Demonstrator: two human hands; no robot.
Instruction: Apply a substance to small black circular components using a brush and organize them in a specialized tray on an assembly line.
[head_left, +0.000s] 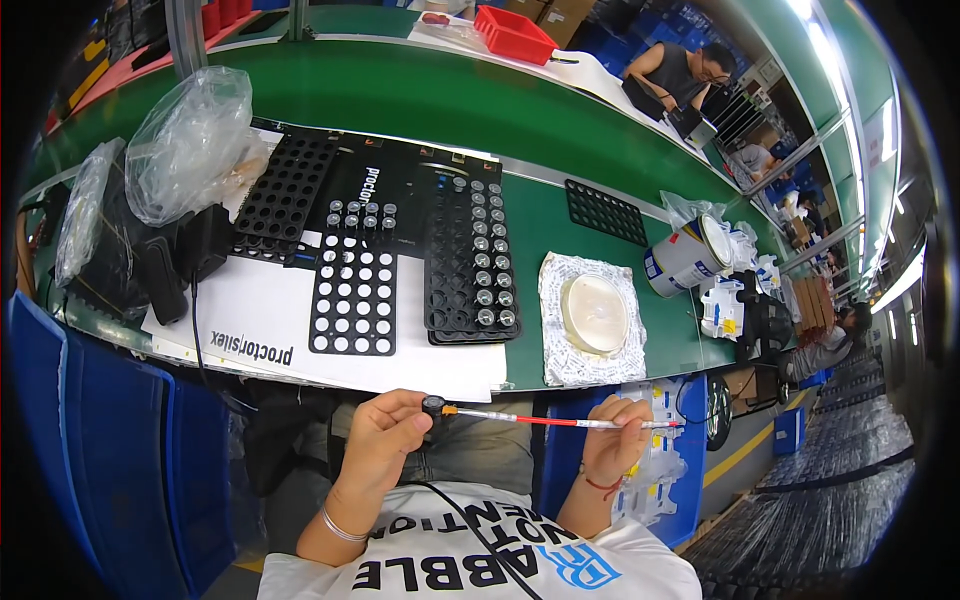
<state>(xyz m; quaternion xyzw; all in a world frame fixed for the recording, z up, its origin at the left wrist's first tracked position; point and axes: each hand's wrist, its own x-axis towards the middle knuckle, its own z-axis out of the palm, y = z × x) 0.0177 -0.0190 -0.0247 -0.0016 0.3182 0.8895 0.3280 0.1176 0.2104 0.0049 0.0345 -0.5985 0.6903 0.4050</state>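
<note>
Black trays (pixel 352 292) lie on white paper (pixel 250 325) on the green bench (pixel 540 215), beside a round dish (pixel 594 313), a tin (pixel 688 258), plastic bags (pixel 190 140) and a red bin (pixel 513 33).

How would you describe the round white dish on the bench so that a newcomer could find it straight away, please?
Start at the long green workbench and look right of the black hole trays. There a white lacy mat lies near the front edge, and the round white dish sits on it. It is the only flat, pale disc there; the tin further right is a tipped cylinder.
</note>
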